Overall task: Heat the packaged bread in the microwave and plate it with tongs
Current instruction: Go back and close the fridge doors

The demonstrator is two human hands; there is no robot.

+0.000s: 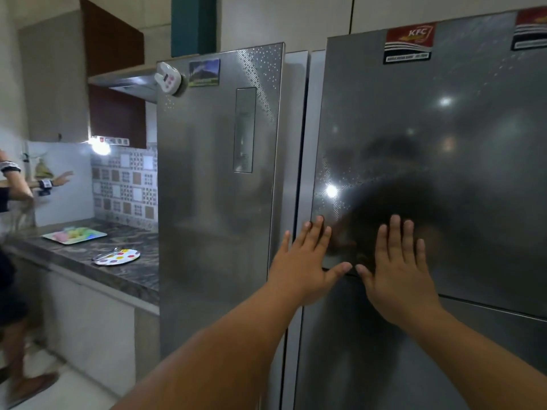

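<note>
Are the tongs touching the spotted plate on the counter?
Touching. The head view shows the tongs lying across the left rim of the spotted plate, resting on it, with no gap visible between them.

Two tall grey refrigerators fill the middle and right of the frame. The nearer refrigerator (429, 161) carries a KFC magnet (409, 42) near its top; the farther refrigerator (216, 202) has a landscape magnet (204, 73) and a white rabbit-shaped timer (168, 78) at its upper corner. At lower left a dark marbled bench (88, 261) runs beneath patterned wall tiles (124, 184). Another person (11, 202) stands at the far left edge.
</note>
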